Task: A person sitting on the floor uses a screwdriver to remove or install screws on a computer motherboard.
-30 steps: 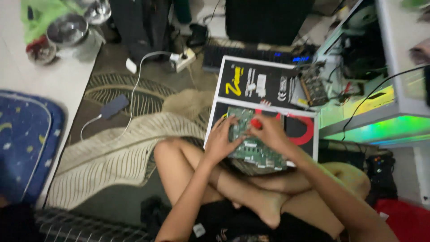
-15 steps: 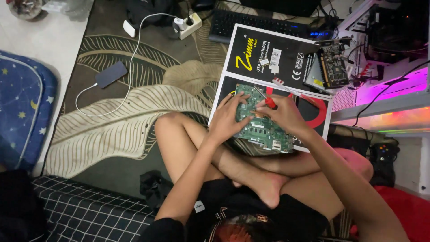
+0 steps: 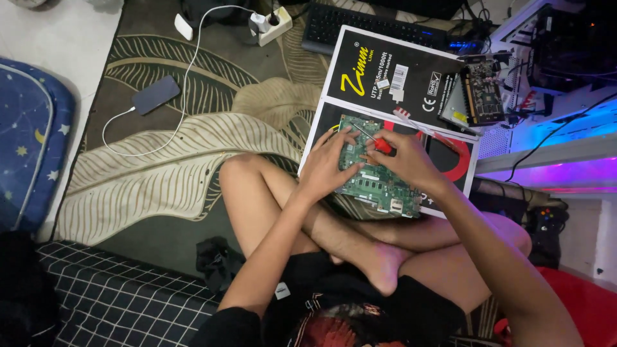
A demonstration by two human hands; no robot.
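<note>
Both hands work over a green rectangular circuit board (image 3: 378,177) propped on a flat black printed cardboard box (image 3: 398,77) by my crossed legs. My left hand (image 3: 326,168) spreads flat across the board's near edge, pinning it; my right hand (image 3: 406,164) closes around a red-handled screwdriver (image 3: 379,144), tip angled down to the board. I judge the tip could slip and gouge the board, since the box underneath looks unsteady. Around me lies a dark leaf-patterned rug (image 3: 167,186), a black keyboard (image 3: 373,29), a grey phone (image 3: 155,95) charging, a white power strip (image 3: 273,24).
</note>
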